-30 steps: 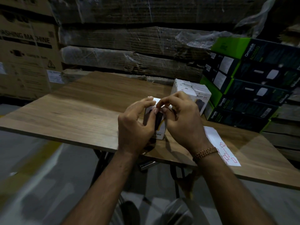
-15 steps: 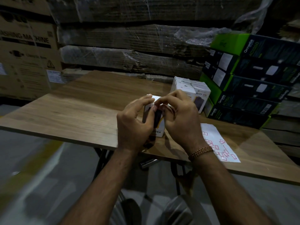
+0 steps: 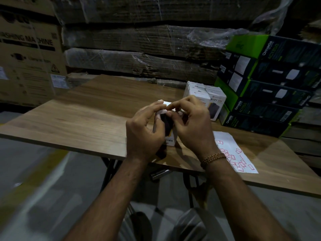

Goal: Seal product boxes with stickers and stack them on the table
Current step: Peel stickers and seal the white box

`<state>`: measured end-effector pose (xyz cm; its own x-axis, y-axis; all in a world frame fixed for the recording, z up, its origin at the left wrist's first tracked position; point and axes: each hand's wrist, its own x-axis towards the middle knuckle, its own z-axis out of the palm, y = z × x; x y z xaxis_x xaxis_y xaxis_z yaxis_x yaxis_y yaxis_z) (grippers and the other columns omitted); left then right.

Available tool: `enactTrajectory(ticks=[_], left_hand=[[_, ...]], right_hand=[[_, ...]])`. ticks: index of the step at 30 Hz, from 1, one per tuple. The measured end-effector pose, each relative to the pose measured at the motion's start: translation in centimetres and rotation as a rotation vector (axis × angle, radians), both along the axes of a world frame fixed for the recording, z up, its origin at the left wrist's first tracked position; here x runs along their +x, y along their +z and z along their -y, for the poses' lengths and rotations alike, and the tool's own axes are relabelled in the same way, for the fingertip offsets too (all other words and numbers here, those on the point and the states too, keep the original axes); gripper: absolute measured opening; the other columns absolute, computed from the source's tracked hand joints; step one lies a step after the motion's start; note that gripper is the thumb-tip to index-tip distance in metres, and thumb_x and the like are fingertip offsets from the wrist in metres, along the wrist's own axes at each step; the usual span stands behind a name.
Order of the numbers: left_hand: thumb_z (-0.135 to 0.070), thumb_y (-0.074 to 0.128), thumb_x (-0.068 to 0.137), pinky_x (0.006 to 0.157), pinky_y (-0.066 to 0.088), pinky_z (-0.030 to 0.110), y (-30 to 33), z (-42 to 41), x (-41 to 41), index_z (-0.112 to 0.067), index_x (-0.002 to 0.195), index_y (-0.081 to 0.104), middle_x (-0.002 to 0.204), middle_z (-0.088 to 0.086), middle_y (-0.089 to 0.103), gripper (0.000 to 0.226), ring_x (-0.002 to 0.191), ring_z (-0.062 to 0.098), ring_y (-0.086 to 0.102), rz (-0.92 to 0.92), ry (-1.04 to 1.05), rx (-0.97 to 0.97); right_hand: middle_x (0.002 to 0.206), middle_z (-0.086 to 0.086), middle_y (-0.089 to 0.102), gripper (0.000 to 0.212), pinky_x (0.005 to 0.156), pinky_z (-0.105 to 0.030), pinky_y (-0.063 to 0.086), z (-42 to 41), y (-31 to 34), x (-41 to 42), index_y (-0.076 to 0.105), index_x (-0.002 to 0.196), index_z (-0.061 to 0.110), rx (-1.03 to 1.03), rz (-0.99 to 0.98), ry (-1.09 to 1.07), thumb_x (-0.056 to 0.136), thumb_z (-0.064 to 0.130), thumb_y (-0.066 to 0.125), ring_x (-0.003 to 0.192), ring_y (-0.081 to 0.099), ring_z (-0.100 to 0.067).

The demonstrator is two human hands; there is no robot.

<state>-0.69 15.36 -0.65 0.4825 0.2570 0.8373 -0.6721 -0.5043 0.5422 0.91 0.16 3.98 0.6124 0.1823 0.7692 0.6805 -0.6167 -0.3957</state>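
Note:
A small white product box (image 3: 171, 136) with a dark picture stands upright on the wooden table (image 3: 83, 117) near its front edge. My left hand (image 3: 144, 131) grips the box from the left, fingers curled over its top. My right hand (image 3: 191, 124) curls round the box's right side, its fingertips pinching at the top edge beside my left fingertips. Most of the box is hidden by both hands. A white sticker sheet (image 3: 234, 152) with red-outlined stickers lies on the table just right of my right wrist. Several similar white boxes (image 3: 205, 94) stand grouped behind my hands.
A stack of green-and-black Omada boxes (image 3: 267, 91) stands at the table's right rear. Wrapped cardboard stacks (image 3: 139, 49) fill the background, and a large washing-machine carton (image 3: 26, 58) stands at the left. Folding table legs (image 3: 107, 171) show below the front edge.
Both hands stay on the box at the same spot; the fingertips have shifted slightly along its top edge. More of the sticker sheet shows as the view shifts.

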Motion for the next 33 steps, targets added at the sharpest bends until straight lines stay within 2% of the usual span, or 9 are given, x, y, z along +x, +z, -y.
enactTrajectory(ticks=[4,9,12,19,24,26,28,31,33], left_hand=[[0.001,0.066,0.097,0.104,0.058,0.035,0.1,0.0,-0.1,-0.007,0.129,0.074,0.131,0.003,0.074,0.035,0.127,0.009,0.067,-0.014,-0.006,0.007],[0.000,0.064,0.096,0.104,0.059,0.034,0.2,0.1,-0.4,-0.008,0.131,0.074,0.131,0.003,0.074,0.037,0.128,0.008,0.067,-0.025,-0.015,0.006],[0.000,0.065,0.096,0.105,0.058,0.033,0.2,0.0,-0.4,-0.008,0.131,0.074,0.132,0.002,0.074,0.036,0.129,0.007,0.065,-0.030,-0.012,0.006],[0.001,0.063,0.095,0.105,0.058,0.036,0.2,0.0,-0.3,-0.008,0.132,0.073,0.134,0.003,0.073,0.039,0.131,0.008,0.064,-0.043,-0.032,0.010],[0.002,0.062,0.097,0.100,0.061,0.037,0.2,-0.1,-0.3,-0.010,0.143,0.065,0.140,0.003,0.070,0.048,0.130,0.010,0.065,-0.077,-0.071,0.045],[0.002,0.061,0.098,0.101,0.060,0.034,0.3,-0.1,-0.4,-0.012,0.152,0.057,0.144,0.001,0.067,0.056,0.131,0.009,0.064,-0.114,-0.101,0.067],[0.001,0.059,0.100,0.103,0.056,0.024,0.4,0.1,-0.7,-0.016,0.161,0.046,0.151,-0.006,0.059,0.065,0.132,-0.002,0.059,-0.144,-0.131,0.101],[-0.007,0.062,0.104,0.096,0.045,0.003,0.6,0.3,-0.8,-0.018,0.168,0.030,0.149,-0.012,0.050,0.072,0.120,-0.025,0.049,-0.160,-0.104,0.108],[-0.020,0.066,0.104,0.094,0.039,-0.003,0.7,0.2,-0.7,-0.020,0.168,0.029,0.155,-0.004,0.051,0.074,0.122,-0.025,0.045,-0.196,-0.078,0.061]], right_hand=[[0.105,0.006,0.058,0.014,0.070,-0.014,0.048,0.6,0.0,0.3,0.074,0.110,0.022,-0.070,-0.021,0.015,0.096,0.020,0.076,0.089,0.058,-0.002],[0.106,0.009,0.063,0.017,0.075,-0.031,0.058,0.7,0.0,0.2,0.077,0.108,0.023,0.046,-0.076,0.072,0.092,0.025,0.080,0.099,0.064,-0.007],[0.106,0.008,0.063,0.015,0.076,-0.035,0.059,0.5,-0.1,0.3,0.077,0.108,0.022,0.060,-0.066,0.071,0.093,0.025,0.078,0.099,0.064,-0.008],[0.115,0.009,0.060,0.032,0.086,-0.029,0.059,1.0,0.3,0.1,0.072,0.114,0.026,-0.007,-0.145,0.086,0.087,0.013,0.082,0.109,0.059,-0.004],[0.129,0.006,0.051,0.060,0.090,-0.014,0.047,1.3,0.6,-0.2,0.060,0.138,0.033,-0.054,-0.221,0.026,0.084,0.024,0.086,0.116,0.050,0.001],[0.138,0.004,0.050,0.065,0.095,-0.018,0.044,1.4,0.4,0.0,0.056,0.142,0.031,-0.110,-0.250,-0.013,0.084,0.026,0.086,0.123,0.046,-0.004],[0.140,0.003,0.055,0.065,0.095,-0.022,0.046,1.5,0.2,0.0,0.055,0.141,0.030,-0.120,-0.264,-0.039,0.084,0.027,0.087,0.123,0.048,-0.005],[0.136,0.008,0.059,0.068,0.099,-0.033,0.056,1.8,-0.1,0.1,0.053,0.140,0.028,0.027,-0.276,-0.036,0.082,0.027,0.089,0.124,0.056,-0.009],[0.140,0.009,0.058,0.070,0.103,-0.039,0.058,1.9,-0.5,0.2,0.050,0.142,0.029,0.154,-0.307,-0.041,0.083,0.029,0.089,0.128,0.057,-0.010]])
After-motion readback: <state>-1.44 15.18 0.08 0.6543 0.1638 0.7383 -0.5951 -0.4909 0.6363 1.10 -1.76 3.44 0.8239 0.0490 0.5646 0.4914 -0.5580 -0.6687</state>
